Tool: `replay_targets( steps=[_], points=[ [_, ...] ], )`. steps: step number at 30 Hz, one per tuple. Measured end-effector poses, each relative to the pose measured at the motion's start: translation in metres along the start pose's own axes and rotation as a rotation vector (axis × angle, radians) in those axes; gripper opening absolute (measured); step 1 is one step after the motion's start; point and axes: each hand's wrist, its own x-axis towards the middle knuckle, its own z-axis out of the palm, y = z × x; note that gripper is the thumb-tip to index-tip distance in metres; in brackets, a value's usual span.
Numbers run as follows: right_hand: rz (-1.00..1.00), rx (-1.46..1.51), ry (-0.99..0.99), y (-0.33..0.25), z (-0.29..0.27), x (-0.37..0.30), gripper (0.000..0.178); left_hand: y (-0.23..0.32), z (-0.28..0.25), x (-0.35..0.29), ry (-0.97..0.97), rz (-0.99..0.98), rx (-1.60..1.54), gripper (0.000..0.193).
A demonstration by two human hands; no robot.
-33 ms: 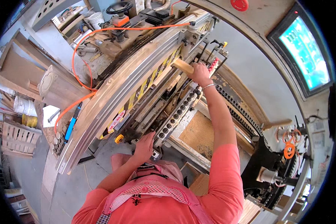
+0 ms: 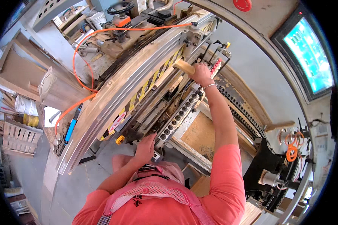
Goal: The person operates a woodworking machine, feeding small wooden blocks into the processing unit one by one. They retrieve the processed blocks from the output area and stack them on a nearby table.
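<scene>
1. Okay so, left hand (image 2: 144, 147) rests by the near end of the knobbed metal rail (image 2: 178, 117), fingers out fairly straight; can't tell if it's gripping anything.
2. Just right of that rail there's a flat, speckled tan panel (image 2: 199, 132), kinda rough looking.
3. Right hand (image 2: 202, 74), near the rail's far end, has its fingers curled around a smooth, blocky pale wood piece (image 2: 184, 67).
4. Left of the rail: long grooved metal beam (image 2: 139, 77), gently curved in view.
5. Beyond the rail, a glossy orange hose (image 2: 139, 28).
</scene>
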Motion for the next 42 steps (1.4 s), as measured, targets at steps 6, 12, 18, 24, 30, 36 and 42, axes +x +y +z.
replay_targets(
  steps=[6,12,18,24,30,36,42],
  points=[
    [0.010,0.020,-0.178,-0.003,0.006,0.018,0.035,0.006,-0.002,0.002,-0.032,-0.072,0.004,0.034],
    [-0.026,-0.002,-0.131,-0.006,0.025,0.014,0.031,0.008,-0.003,0.005,-0.035,-0.059,-0.027,0.034],
    [-0.005,-0.017,-0.122,-0.012,0.021,0.014,0.029,0.005,-0.005,0.006,-0.047,-0.056,-0.035,0.035],
    [0.059,-0.024,-0.133,-0.017,0.019,0.016,0.030,0.003,-0.005,0.005,-0.041,-0.058,-0.056,0.035],
    [0.134,0.022,-0.076,-0.024,0.015,0.012,0.023,0.000,-0.004,0.003,-0.039,-0.051,-0.055,0.034],
    [0.153,0.011,-0.092,-0.027,0.015,0.013,0.037,-0.001,-0.003,0.004,-0.063,-0.081,-0.091,0.034],
    [0.178,0.010,-0.109,-0.024,0.016,0.017,0.038,0.003,-0.006,0.007,-0.097,-0.108,-0.110,0.034]
  ],
)
